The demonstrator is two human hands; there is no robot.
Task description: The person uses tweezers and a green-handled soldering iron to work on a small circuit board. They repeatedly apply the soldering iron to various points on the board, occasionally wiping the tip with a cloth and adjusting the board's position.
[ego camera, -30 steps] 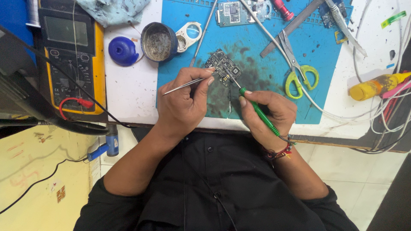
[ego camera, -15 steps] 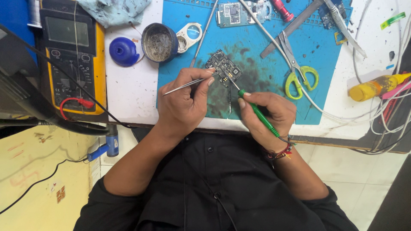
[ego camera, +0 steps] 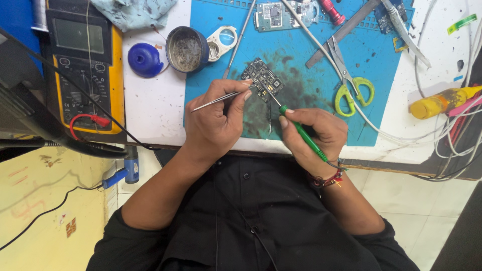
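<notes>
Little has changed: the left hand (ego camera: 213, 120) still pinches tweezers (ego camera: 221, 99) at the circuit board (ego camera: 262, 79), while the right hand (ego camera: 316, 133) keeps gripping the green soldering iron (ego camera: 301, 134) there.

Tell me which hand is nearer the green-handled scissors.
Right. The right hand, holding a green soldering iron, lies just below-left of the green-handled scissors; the left hand, gripping metal tweezers, sits farther left.

mat (ego camera: 311, 60) blue, black-smudged mid | board (ego camera: 262, 78) black, silver chips | iron (ego camera: 303, 134) green grip | tweezers (ego camera: 217, 100) silver | scissors (ego camera: 351, 90) yellow-green handles | meter (ego camera: 85, 65) yellow case, dark face, red lead | cap (ego camera: 143, 59) blue | tin (ego camera: 187, 49) dark, grey inside | bottle (ego camera: 439, 102) yellow | table (ego camera: 150, 105) white, speckled | sleeves black
</notes>
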